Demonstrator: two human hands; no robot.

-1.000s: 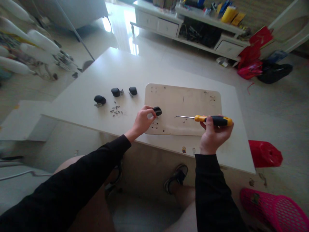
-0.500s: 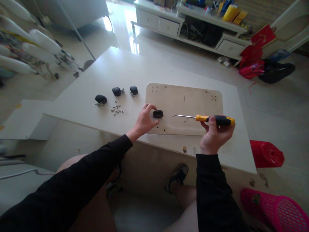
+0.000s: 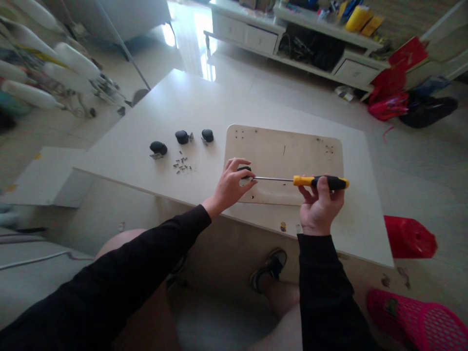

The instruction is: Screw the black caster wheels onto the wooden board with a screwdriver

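Observation:
My left hand (image 3: pixel 230 183) is curled round a black caster wheel (image 3: pixel 244 169) at the left end of the beige board (image 3: pixel 285 163); its fingers hide much of the caster. Its thumb and forefinger close near the tip of a screwdriver (image 3: pixel 321 182). Whether a screw sits at that tip I cannot make out. With my right hand (image 3: pixel 319 207) I grip the black-and-yellow handle, the shaft pointing left across the board. Further left stand three more black casters (image 3: pixel 158 148) with metal plates, and several small screws (image 3: pixel 183 165) lie scattered below them.
The board lies on a white table (image 3: pixel 204 105), whose near edge runs above my legs. A red stool (image 3: pixel 411 237) and a pink mesh basket (image 3: pixel 420 317) are on the right. Beyond the table stands a white cabinet (image 3: pixel 261 39).
My left hand has closed further over the caster, its thumb and forefinger coming to the screwdriver tip. The screwdriver has shifted left towards the caster. The whole view has slid slightly.

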